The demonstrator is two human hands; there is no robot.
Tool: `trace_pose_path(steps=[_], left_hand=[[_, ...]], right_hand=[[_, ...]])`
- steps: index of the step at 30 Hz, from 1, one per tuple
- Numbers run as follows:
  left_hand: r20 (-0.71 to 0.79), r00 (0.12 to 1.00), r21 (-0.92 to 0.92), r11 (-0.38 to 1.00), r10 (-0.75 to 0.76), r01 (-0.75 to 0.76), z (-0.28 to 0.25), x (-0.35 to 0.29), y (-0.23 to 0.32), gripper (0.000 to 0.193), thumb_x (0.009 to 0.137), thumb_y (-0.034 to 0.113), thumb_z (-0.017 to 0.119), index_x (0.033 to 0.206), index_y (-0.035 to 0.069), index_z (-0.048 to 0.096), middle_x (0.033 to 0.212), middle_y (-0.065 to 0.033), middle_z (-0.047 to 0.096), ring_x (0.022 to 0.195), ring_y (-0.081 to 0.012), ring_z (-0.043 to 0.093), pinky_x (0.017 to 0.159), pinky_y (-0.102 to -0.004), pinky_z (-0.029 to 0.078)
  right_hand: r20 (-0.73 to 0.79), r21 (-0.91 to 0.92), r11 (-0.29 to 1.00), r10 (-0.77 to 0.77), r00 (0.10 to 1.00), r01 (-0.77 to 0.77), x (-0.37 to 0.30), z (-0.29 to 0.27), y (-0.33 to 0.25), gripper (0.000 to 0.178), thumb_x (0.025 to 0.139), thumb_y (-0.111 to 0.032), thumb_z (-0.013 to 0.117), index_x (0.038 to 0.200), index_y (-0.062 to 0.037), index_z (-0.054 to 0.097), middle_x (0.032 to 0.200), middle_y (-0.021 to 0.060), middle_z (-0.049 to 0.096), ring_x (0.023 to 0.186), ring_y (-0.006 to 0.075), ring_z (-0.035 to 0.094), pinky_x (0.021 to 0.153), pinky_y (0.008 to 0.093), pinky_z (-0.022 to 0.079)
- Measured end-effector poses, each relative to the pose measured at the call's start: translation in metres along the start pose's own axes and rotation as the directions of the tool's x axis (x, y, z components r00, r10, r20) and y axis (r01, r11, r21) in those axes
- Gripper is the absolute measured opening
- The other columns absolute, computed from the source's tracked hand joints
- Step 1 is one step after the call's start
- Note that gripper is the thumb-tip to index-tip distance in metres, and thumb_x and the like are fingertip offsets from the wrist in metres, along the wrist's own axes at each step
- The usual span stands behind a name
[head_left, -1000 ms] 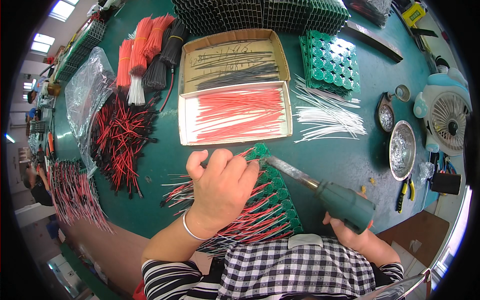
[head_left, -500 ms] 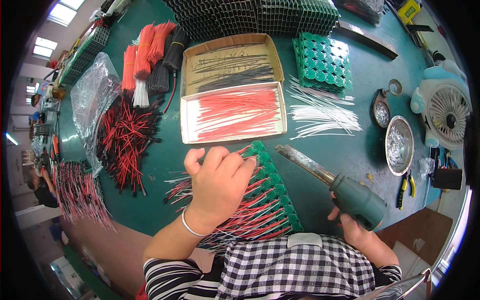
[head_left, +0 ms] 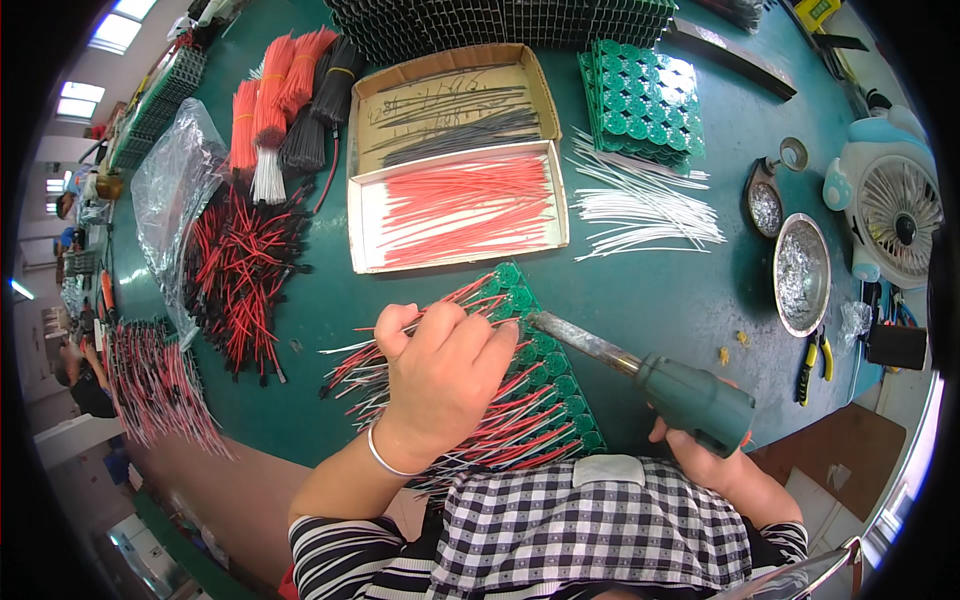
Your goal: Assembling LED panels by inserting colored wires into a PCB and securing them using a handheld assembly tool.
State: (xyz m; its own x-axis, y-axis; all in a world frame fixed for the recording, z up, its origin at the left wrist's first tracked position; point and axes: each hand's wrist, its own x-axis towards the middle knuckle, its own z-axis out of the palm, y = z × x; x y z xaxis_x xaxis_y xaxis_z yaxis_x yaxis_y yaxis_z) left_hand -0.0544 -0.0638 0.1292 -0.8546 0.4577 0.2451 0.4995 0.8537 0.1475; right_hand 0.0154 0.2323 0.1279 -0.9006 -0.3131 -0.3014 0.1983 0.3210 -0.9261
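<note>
A strip of joined round green circuit boards lies before me, with many red and white wires running from it toward the left. My left hand is closed over its upper part, fingers curled and tips down at the boards. What those fingertips pinch is hidden. In my right hand is a green heat gun, held by its body. Its long metal nozzle points up and left, the end close to the boards beside my left fingers.
Beyond the boards stands a box of red wires. White wires and stacked green boards lie right of it. Farther right are a metal bowl, pliers and a fan. Red-black wires are heaped at left.
The heat gun has moved left and slightly down, bringing its nozzle end to the boards. My left hand has shifted slightly down and right, still closed. The view has tilted slightly.
</note>
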Motion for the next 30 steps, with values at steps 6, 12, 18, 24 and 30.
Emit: trace_pose_path(steps=[6,12,18,24,30], left_hand=[[0.007,1.000,0.016,1.000,0.000,0.000,-0.001,0.000,0.001,0.010,0.075,0.014,0.071,0.084,0.017,0.071,0.074,0.0059,0.050,0.079,-0.0134,0.050,0.088,-0.0418,0.026],[0.013,1.000,0.033,0.999,-0.002,0.001,-0.001,0.001,0.002,0.010,0.075,0.014,0.071,0.085,0.017,0.071,0.074,0.0054,0.049,0.079,-0.0137,0.050,0.088,-0.0415,0.026],[0.025,1.000,0.039,0.999,-0.013,0.012,-0.001,0.002,0.003,0.012,0.074,0.014,0.071,0.085,0.017,0.070,0.074,0.0049,0.049,0.078,-0.0142,0.050,0.087,-0.0417,0.026],[0.021,1.000,0.052,0.999,-0.008,0.007,0.000,0.003,0.004,0.014,0.072,0.012,0.073,0.085,0.017,0.070,0.074,0.0044,0.049,0.079,-0.0144,0.051,0.088,-0.0425,0.027],[-0.009,1.000,0.021,1.000,-0.015,0.016,-0.004,0.000,0.005,0.015,0.073,0.012,0.072,0.087,0.017,0.071,0.076,0.0055,0.055,0.078,-0.0139,0.052,0.087,-0.0424,0.027]], right_hand=[[0.078,-0.174,0.983,-0.047,0.996,0.060,0.001,-0.003,0.004,0.035,0.075,-0.007,0.071,0.109,-0.0021,0.066,0.114,0.0124,0.064,0.109,0.0309,0.053,0.092,0.0400,0.043],[0.065,-0.141,0.990,-0.012,0.998,0.021,0.006,-0.002,-0.006,0.031,0.076,-0.006,0.068,0.107,-0.0016,0.066,0.103,0.0111,0.067,0.096,0.0298,0.059,0.088,0.0392,0.045],[-0.148,0.073,0.996,-0.034,0.988,0.046,0.001,0.006,-0.001,0.024,0.080,-0.005,0.061,0.103,-0.0007,0.065,0.079,0.0043,0.067,0.060,0.0185,0.064,0.070,0.0334,0.051],[-0.163,0.005,0.996,-0.090,0.983,0.092,0.000,0.003,0.000,0.024,0.082,-0.008,0.060,0.104,-0.0009,0.064,0.073,0.0016,0.066,0.062,0.0147,0.065,0.073,0.0316,0.049],[-0.100,-0.045,0.997,-0.066,0.993,0.062,-0.007,-0.006,0.000,0.025,0.081,-0.006,0.059,0.105,-0.0002,0.064,0.074,0.0035,0.066,0.064,0.0154,0.065,0.070,0.0309,0.050]])
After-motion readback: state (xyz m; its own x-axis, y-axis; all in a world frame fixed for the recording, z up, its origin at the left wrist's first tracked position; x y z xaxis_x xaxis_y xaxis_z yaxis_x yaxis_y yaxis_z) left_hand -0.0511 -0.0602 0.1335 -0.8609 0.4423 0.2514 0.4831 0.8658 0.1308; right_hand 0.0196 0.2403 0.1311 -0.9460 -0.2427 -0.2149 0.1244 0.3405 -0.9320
